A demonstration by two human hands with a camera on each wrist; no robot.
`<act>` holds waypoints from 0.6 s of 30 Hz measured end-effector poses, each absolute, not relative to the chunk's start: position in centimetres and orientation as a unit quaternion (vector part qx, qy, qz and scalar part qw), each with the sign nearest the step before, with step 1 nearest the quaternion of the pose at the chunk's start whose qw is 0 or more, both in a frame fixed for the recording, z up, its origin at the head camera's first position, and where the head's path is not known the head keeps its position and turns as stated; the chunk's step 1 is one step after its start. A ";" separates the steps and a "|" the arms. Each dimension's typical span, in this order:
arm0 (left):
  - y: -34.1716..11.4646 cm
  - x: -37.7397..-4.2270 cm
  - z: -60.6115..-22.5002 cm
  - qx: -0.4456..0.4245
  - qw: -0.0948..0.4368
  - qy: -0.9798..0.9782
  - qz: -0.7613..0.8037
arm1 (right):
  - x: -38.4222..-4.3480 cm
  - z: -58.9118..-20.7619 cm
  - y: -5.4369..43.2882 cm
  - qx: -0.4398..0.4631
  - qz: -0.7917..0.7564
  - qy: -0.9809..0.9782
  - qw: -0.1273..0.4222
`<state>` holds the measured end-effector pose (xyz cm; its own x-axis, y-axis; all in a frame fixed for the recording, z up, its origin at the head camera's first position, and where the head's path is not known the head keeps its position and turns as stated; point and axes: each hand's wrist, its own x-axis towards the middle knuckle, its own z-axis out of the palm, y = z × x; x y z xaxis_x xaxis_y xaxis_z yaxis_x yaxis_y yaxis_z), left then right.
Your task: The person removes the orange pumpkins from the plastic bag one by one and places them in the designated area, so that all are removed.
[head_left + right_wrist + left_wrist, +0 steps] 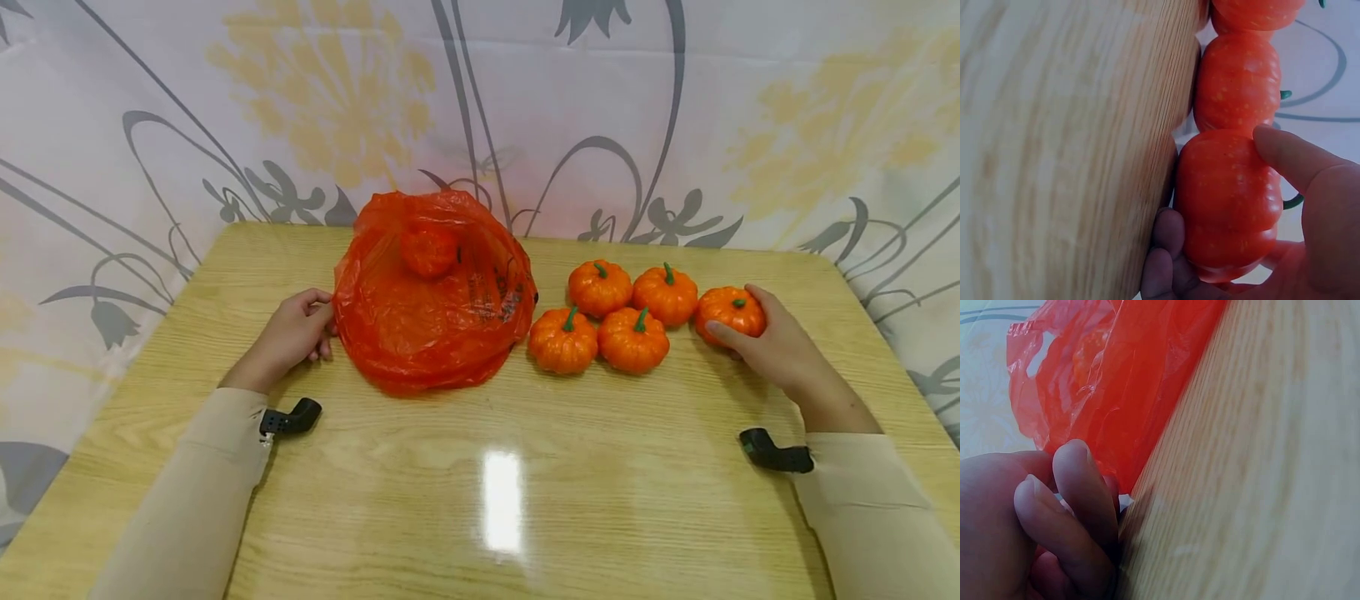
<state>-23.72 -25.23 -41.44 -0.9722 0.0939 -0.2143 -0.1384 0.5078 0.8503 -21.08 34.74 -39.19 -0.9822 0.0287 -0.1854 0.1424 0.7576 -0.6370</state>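
My left hand (297,332) pinches the left edge of a red plastic bag (405,333), which lies spread with its mouth toward me. Inside the bag, near its back, sits one small orange pumpkin (429,252). At the right, my right hand (772,337) grips another small pumpkin (726,315), thumb on the near side and fingers curled round the far side. The right wrist view shows that pumpkin (1229,200) low against the table. In the left wrist view, fingers (1082,481) meet the crinkled bag edge (1116,425).
Several more pumpkins with green stems stand close together between bag and right hand, among them a front-left one (564,342) and a back-right one (666,295). All rest on a wooden table (420,483). Behind it hangs a flower-patterned cloth (510,108).
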 end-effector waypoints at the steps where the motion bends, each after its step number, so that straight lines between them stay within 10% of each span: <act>1: -25.2 -23.7 -41.5 -0.015 0.119 0.859 0.497 | -21.1 -39.2 34.7 0.045 -0.344 0.934 0.081; 18: -25.2 -23.7 -41.1 -0.013 0.122 0.853 0.508 | -21.1 -38.8 34.5 0.040 -0.297 0.951 0.072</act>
